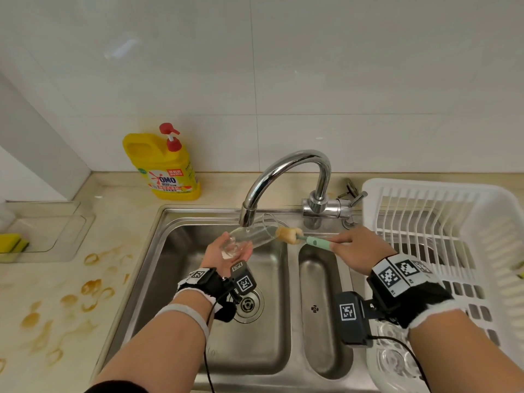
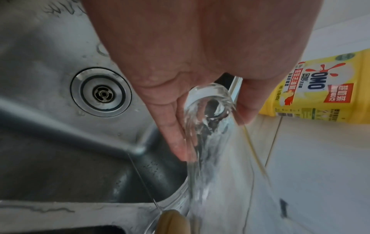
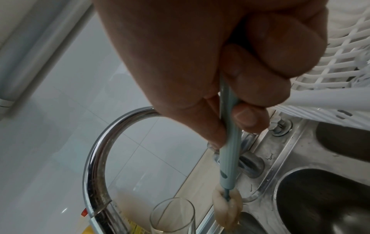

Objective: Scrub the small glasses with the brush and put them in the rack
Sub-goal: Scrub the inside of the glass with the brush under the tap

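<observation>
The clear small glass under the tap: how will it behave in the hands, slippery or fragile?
The clear small glass looks wet, so probably slippery; the left hand holds only its base. Its thin walls suggest it is fragile near the steel tap. Being round, it would likely roll if laid down.

Rack (image 1: 442, 217) right of sink (image 1: 198, 222); bottle (image 1: 167, 168) behind, seemingly against wall.

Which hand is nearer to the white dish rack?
Right. The right hand, gripping the brush, is just beside the white dish rack; the left hand holds the glass over the far basin.
</observation>
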A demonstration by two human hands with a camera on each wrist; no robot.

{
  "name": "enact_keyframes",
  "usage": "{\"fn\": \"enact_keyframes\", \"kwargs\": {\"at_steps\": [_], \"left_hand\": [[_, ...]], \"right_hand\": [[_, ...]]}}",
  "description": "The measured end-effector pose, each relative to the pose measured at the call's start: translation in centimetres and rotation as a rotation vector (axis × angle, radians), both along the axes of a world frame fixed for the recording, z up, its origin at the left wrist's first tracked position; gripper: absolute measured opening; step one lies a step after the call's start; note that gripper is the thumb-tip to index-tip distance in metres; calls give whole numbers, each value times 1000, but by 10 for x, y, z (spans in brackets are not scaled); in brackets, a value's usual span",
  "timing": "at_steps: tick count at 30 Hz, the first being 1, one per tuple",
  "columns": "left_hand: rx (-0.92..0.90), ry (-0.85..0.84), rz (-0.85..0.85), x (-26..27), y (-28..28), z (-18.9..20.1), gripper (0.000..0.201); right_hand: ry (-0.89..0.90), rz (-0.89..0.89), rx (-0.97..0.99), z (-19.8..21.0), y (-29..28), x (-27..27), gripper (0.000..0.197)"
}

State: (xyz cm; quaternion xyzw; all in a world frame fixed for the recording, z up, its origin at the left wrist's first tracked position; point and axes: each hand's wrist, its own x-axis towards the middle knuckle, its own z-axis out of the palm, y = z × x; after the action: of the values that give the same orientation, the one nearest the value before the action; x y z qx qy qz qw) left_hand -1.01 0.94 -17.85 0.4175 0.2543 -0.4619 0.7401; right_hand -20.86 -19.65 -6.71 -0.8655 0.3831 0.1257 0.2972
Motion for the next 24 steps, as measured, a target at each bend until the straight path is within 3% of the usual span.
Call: {"fn": "enact_keyframes", "kwargs": {"at_steps": [4,7,11,13,18,24], "left_hand": [[111,-166,-112,-7,-12,3,40],[90,-256,-112,-1,-8,2,49],[469,-756,-269,8,-4,-1,60],[560,-950,-368,10,-2,0,66],[544,-1154,-504,3,-1,15,63],[540,-1248,-524,-8,6,28,60]], "right_hand": [[-17,-28,16,-2,-4,-8,28],[-4,-40,13,-3,-5,-12,26],[5,-54,14,-2,-5,-15,29],[-1,-42,18,1,-1,-15,28],[-7,-17,14,7,9,-13,29],[-44,-3,25,10,18,-22,24]]}}
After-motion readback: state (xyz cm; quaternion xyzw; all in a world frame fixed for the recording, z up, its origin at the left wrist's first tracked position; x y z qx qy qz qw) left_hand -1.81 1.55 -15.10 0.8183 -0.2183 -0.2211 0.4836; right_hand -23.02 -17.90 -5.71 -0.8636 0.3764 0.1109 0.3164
